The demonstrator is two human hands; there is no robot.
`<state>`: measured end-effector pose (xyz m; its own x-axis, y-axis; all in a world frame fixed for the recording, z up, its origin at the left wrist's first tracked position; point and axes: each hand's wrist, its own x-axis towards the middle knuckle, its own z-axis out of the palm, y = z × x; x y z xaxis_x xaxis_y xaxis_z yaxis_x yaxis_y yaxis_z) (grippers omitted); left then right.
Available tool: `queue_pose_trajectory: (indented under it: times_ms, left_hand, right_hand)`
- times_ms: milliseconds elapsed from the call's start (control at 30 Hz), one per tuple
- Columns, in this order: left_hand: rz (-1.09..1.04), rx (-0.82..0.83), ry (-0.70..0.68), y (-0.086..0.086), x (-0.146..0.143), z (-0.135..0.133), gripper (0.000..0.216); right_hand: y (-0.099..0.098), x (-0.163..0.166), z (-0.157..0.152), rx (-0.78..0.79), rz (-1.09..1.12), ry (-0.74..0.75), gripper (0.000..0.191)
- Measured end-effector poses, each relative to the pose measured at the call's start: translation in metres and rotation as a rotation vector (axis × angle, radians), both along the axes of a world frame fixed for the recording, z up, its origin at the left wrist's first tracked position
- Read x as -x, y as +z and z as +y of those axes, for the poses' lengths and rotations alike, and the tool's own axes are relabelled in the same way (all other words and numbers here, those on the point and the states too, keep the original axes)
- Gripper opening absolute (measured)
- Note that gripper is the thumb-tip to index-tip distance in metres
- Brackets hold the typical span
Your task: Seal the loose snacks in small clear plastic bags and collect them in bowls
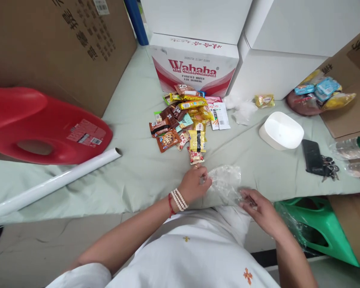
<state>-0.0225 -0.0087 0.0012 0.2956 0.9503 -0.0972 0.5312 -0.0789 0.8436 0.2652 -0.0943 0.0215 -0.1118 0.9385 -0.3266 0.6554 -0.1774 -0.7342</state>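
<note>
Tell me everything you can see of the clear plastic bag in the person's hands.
The clear plastic bag is thin, crinkled, see-through film, seemingly empty, lying loosely on the pale green table cover near its front edge. The left hand pinches its left side; the right hand grips its lower right corner. A small snack packet lies just beyond the left hand.

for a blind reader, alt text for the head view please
A person's left hand and right hand hold a clear plastic bag over a cloth-covered table. Beyond it lies a pile of snack packets before a Wahaha box, a white bowl to the right.
</note>
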Motion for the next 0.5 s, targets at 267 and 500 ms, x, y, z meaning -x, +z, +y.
queue_pose_trajectory:
  times_ms: [267, 500]
  left_hand:
    - [-0.181, -0.022, -0.057, -0.002, -0.021, -0.012, 0.006]
    - [-0.383, 0.183, 0.312, 0.000, 0.006, -0.019, 0.028]
  right_hand:
    - [0.018, 0.023, 0.035, -0.160, -0.180, 0.195, 0.044]
    - [0.000, 0.081, 0.065, -0.153, 0.155, 0.143, 0.037]
